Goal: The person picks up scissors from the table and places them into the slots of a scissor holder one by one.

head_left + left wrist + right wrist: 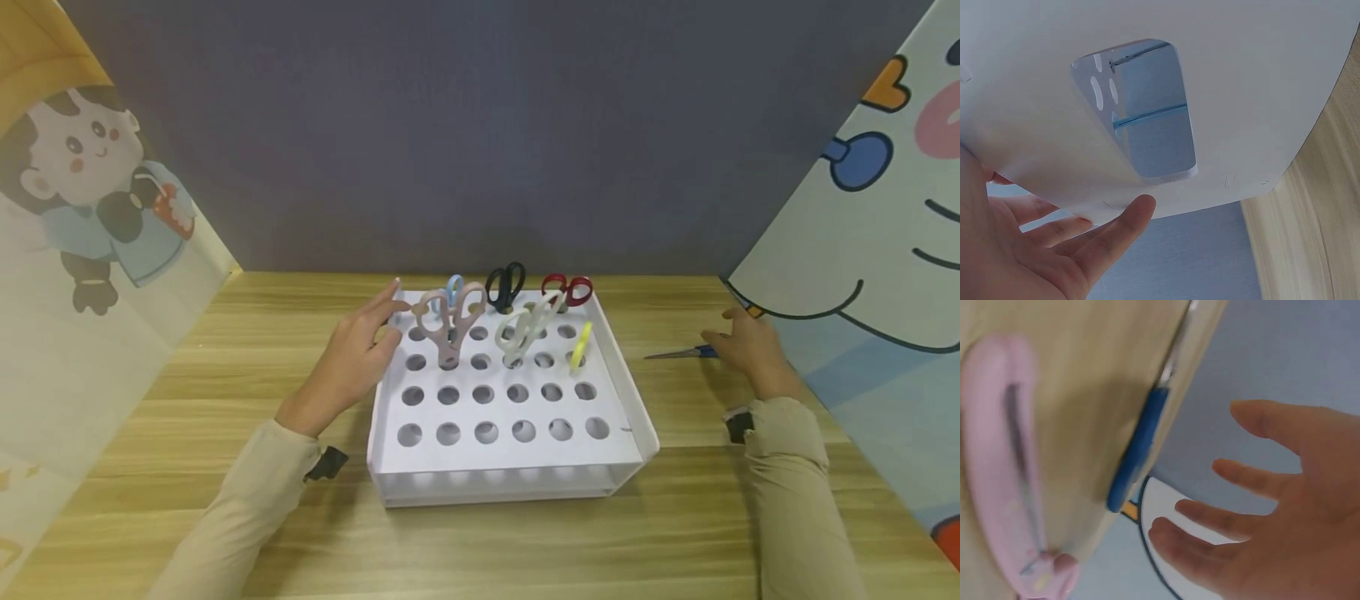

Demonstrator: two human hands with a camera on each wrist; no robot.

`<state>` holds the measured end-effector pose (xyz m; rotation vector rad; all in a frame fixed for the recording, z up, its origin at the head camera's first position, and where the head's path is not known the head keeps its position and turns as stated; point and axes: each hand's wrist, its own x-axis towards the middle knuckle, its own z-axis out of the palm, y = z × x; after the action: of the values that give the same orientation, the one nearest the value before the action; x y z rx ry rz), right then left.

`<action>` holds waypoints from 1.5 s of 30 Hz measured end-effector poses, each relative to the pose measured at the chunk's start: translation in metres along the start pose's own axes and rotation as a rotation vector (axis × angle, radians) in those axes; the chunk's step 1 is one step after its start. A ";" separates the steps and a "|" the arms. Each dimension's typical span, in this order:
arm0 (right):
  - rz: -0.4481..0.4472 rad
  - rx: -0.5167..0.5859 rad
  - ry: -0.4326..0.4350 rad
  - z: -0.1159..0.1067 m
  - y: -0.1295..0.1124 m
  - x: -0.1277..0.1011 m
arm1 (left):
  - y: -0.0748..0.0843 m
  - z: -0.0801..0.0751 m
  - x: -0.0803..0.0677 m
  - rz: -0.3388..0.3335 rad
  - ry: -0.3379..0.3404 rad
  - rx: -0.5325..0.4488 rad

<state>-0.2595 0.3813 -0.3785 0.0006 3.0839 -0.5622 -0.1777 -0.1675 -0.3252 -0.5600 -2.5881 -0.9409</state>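
Observation:
My left hand (pixel 348 358) is at the left rim of a white rack (pixel 502 454) with rows of round holes. In the left wrist view, its fingers (pixel 1125 228) are fairly straight at the rack's side panel (pixel 1241 112). On the right, my right hand (pixel 753 350) hovers by scissors with a blue handle (pixel 707 351) lying on the table. The right wrist view shows its fingers spread and apart from the blue handle (pixel 1138 450). Scissors stand in the rack: mauve (pixel 448 337), light blue (pixel 454 287), black (pixel 504 287), red (pixel 567 292), pale green-white (pixel 528 327) and yellow (pixel 581 346).
A blurred pink plastic thing (pixel 991 456) with a slot lies on the table in the right wrist view. The wooden table (pixel 255 367) meets a grey back panel (pixel 480 142). Printed side panels (pixel 832 250) flank the space.

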 end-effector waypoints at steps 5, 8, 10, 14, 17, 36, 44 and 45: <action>0.056 -0.062 -0.105 0.005 0.012 0.001 | 0.000 0.000 0.000 0.006 0.005 -0.002; 0.046 -0.075 -0.141 0.009 0.017 0.000 | 0.000 0.000 0.000 0.008 0.007 -0.006; 0.042 -0.060 -0.156 0.011 0.019 -0.001 | 0.000 0.000 0.000 0.009 0.006 -0.005; 0.037 -0.027 -0.148 0.014 0.020 -0.002 | 0.001 0.001 0.001 0.009 0.008 -0.001; 0.023 -0.026 -0.114 0.017 0.020 -0.002 | 0.001 0.001 0.001 0.008 0.010 0.001; -0.056 -0.016 -0.049 0.021 0.002 0.003 | -0.001 0.001 0.000 -0.005 0.002 0.003; -0.008 -0.021 -0.087 0.022 -0.002 0.005 | -0.002 0.002 0.001 -0.004 -0.002 -0.007; -0.007 -0.016 -0.093 0.022 -0.002 0.005 | -0.003 0.002 0.001 -0.004 -0.003 -0.008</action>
<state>-0.2649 0.3722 -0.3983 -0.0353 2.9987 -0.5221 -0.1802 -0.1677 -0.3276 -0.5595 -2.5900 -0.9525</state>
